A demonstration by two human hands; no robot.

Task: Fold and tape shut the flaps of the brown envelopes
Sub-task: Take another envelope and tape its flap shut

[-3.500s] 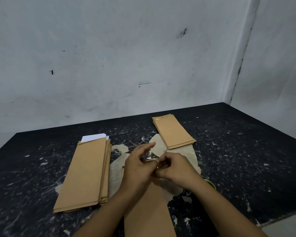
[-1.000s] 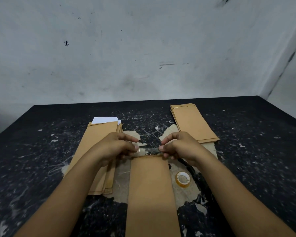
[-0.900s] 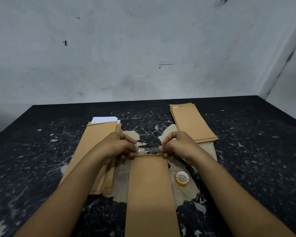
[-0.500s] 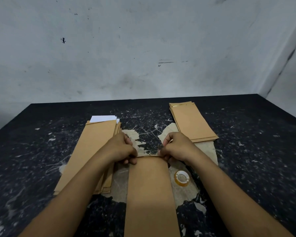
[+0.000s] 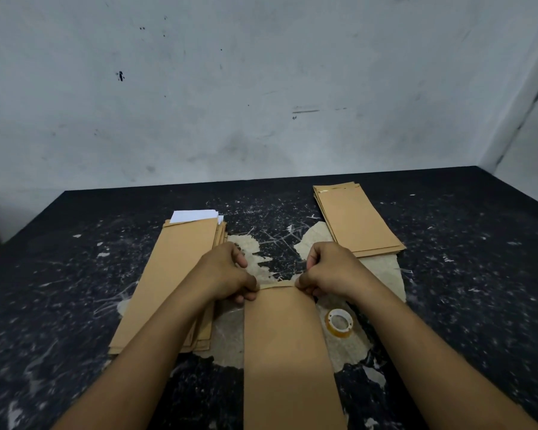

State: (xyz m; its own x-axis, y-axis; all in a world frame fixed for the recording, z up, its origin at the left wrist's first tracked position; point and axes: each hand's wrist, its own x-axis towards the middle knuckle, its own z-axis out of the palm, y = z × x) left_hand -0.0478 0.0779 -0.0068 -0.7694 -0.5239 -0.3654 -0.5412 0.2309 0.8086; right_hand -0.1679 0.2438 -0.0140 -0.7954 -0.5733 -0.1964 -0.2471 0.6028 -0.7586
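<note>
— Brown paper, plain and unmarked: envelope (image 5: 288, 352) lying flat at centre of table (image 5: 479, 290), long axis running away from camera, near end cut off by lower frame edge. Far end folded over; narrow flap edge visible between both hands.

— Grip on that end?

— Left hand (image 5: 222, 276) curled at far left corner, thumb and fingers pinched together on the flap. Right hand (image 5: 331, 271) curled at far right corner, likewise pinching the flap edge. Both forearms extended along either side of envelope.

— Tape across the fold?

— Cannot tell; nothing clear enough between the fingertips.

— Roll location?

— Tape roll (image 5: 339, 322) lying flat just right of envelope, beneath right wrist, on a pale worn patch of the surface.

— Remaining stock?

— Left stack (image 5: 171, 280) just beside envelope, partly under left forearm, white sheets (image 5: 194, 216) protruding at far end. Right stack (image 5: 357, 220) further back, well apart from envelope, near right hand, glossy strip across far end.

— Surface condition?

— Black, scratched, flecked white; grey wall (image 5: 261, 88) behind.
</note>
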